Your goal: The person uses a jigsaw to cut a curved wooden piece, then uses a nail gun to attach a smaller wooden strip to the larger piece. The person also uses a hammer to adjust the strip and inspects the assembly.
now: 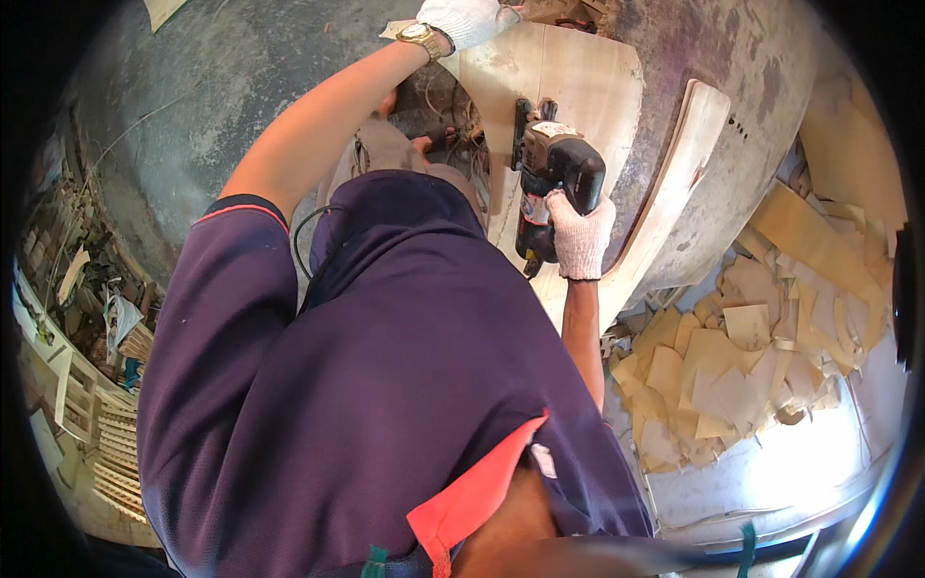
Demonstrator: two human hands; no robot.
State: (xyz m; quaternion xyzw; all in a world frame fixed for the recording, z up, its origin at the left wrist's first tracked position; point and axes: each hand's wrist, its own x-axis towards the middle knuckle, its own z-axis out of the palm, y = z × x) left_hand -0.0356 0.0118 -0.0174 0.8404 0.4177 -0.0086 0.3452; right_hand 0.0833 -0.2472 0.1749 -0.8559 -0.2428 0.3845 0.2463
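Observation:
My right hand (582, 237), in a white knitted glove, is closed around the handle of a black jigsaw (556, 159). The jigsaw lies over a pale, curved wooden panel (602, 87), with its metal base plate toward the panel's left edge. At the far edge of that panel, my left hand (467, 21) rests in a matching glove, its visible fingers stretched to the right; the picture's top edge cuts part of it off. A gold-coloured watch (420, 36) sits on the left wrist. The jigsaw's blade is hidden from view.
A long, narrow wooden strip (696, 144) lies right of the panel on a worn grey surface (217, 91). Many thin wood offcuts (718, 371) are heaped at the right. Scraps (82, 279) and slatted wooden pieces (120, 458) line the left. A black cable (301, 241) loops beside my torso.

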